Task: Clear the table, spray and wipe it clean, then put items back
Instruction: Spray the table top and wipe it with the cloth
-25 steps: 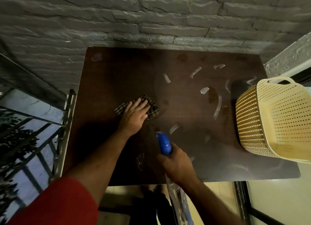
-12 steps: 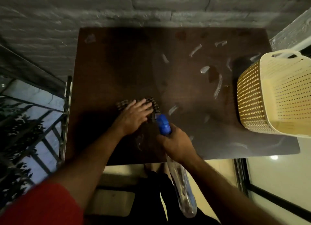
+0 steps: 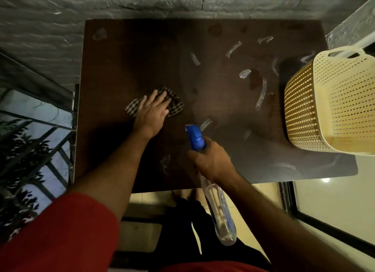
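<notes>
Pressing a dark checked cloth point(image 3: 157, 104) flat under straightened fingers, the person's left hand point(image 3: 152, 114) works the left-centre of the dark brown square worktop point(image 3: 223, 101), while the right hand point(image 3: 211, 160) is curled round the neck of a clear plastic spray bottle with a blue trigger head point(image 3: 195, 138), nozzle pointing over the near middle of the surface and the body hanging down past the near edge. The two hands are apart, one to each tool. One cloth, one bottle: the cloth looks soft and limp, likely to bunch unless held under a flat palm; the bottle looks light and smooth, best gripped at the neck below the trigger. Pale wet streaks point(image 3: 261, 95), about a dozen, curve across the right half of the worktop, apparently not yet wiped. One cream perforated plastic basket point(image 3: 332, 103) stands at the right edge, partly overhanging it. A grey brick wall point(image 3: 121, 5) runs behind.
</notes>
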Tool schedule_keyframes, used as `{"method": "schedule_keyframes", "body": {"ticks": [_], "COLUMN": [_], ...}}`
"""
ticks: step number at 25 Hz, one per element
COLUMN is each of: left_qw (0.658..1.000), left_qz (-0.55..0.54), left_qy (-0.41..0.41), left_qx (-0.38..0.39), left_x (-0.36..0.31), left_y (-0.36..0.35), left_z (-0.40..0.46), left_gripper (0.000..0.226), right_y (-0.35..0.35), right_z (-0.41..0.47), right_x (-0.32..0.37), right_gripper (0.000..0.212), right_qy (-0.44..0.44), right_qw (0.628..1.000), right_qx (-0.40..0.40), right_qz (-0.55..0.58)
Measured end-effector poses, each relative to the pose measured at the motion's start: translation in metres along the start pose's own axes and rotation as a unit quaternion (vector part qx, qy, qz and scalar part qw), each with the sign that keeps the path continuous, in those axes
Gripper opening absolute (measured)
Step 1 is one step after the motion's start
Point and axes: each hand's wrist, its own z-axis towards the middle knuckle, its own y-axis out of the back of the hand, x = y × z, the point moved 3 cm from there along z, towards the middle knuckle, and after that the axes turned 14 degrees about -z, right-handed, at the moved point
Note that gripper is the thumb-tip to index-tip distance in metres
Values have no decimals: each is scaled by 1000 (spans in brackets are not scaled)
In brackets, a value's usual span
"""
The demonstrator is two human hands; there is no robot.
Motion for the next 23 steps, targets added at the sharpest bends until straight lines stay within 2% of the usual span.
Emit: {"method": "schedule_keyframes", "body": {"ticks": [1, 3, 4, 5, 6, 8, 9, 10, 11, 13, 14, 15, 17, 18, 19, 20, 22, 23], "left_qw": [1000, 979, 964, 962, 970, 998, 1000, 1000, 997, 970, 965, 973, 999, 999, 998, 1000, 982, 969], "left_qz": [-7, 25, 49, 63, 58, 27, 15, 7, 9, 33, 45, 44, 9, -4, -6, -1, 40, 41], "left_qy": [-22, -171, -230, -241, -214, -52, 9, 0, -64, -222, -237, -214, -30, 38, 63, 13, -173, -226], "left_qx": [13, 104, 121, 114, 95, 15, 10, 22, 36, 91, 99, 70, -11, -11, 8, 1, 68, 96], "left_x": [-14, -33, -21, -2, 15, 35, 21, 1, -20, -32, -16, 4, 42, 41, 26, 4, -35, -36], "left_y": [-6, -44, -50, -40, -28, -1, 6, 3, -10, -49, -41, -27, 5, 14, 12, 0, -44, -45], "left_z": [-1, -53, -78, -82, -69, -19, -3, 1, -12, -71, -81, -75, -32, -17, -12, -21, -73, -89], "left_gripper": [41, 39, 41, 42, 43, 45, 45, 44, 43, 43, 40, 39, 43, 45, 45, 45, 41, 37], "right_y": [-1, -4, -3, -4, -3, -4, -6, -6, -9, -12, -12, -12, -14, -15, -16, -17, -19, -19], "right_z": [2, -1, -3, -6, -7, -6, -4, -4, -6, -14, -17, -19, -16, -15, -15, -18, -26, -28], "right_x": [-1, 0, 0, 0, 0, 1, 0, 0, 0, 1, 1, -1, -4, -6, -8, -8, -4, -4], "right_gripper": [47, 47, 50, 55, 59, 56, 52, 50, 51, 59, 60, 58, 44, 40, 40, 44, 57, 59], "right_qy": [-2, 0, 8, 14, 19, 25, 22, 17, 10, 8, 10, 8, 6, 5, 2, 1, 5, 6], "right_qw": [1000, 1000, 1000, 1000, 999, 999, 1000, 1000, 1000, 1000, 1000, 1000, 999, 999, 999, 999, 999, 999], "right_qx": [0, 14, 21, 27, 26, 25, 20, 20, 21, 20, 24, 28, 34, 35, 36, 37, 39, 40], "right_qz": [0, -5, -3, -3, -4, -9, -7, -3, -4, -7, -6, -3, 0, 1, -2, -4, -4, -6]}}
